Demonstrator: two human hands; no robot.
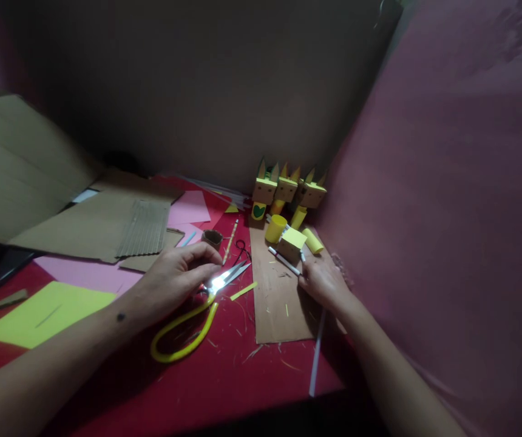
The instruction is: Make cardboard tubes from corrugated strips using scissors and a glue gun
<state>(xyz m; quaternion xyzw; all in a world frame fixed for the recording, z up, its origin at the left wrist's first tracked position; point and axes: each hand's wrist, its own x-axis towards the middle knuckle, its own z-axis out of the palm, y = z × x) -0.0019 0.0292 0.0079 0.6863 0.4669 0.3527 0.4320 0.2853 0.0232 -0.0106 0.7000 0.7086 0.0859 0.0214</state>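
Note:
My left hand point(187, 272) is over the red tabletop, its thumb and fingers curled together. Whatever is between them, if anything, is too small to make out. Just beside it lies a pair of scissors point(183, 343) with yellow handles, blades apart. My right hand point(326, 282) is low over a cardboard strip point(272, 315), its fingers closed at the near end of a slim white pen point(284, 261). Touching or very near those fingertips is a small box with a yellow top point(294, 239). A yellow paper tube point(276, 229) and a smaller yellow roll point(312, 241) are beside the box.
Several box-headed cardboard figures point(287, 189) with pointed ears stand at the back. Cardboard sheets point(92, 218), pink paper point(190, 207) and yellow paper point(49, 312) spread over the left. A translucent stick point(318, 358) lies near the front edge. A pink wall point(461, 182) rises at right.

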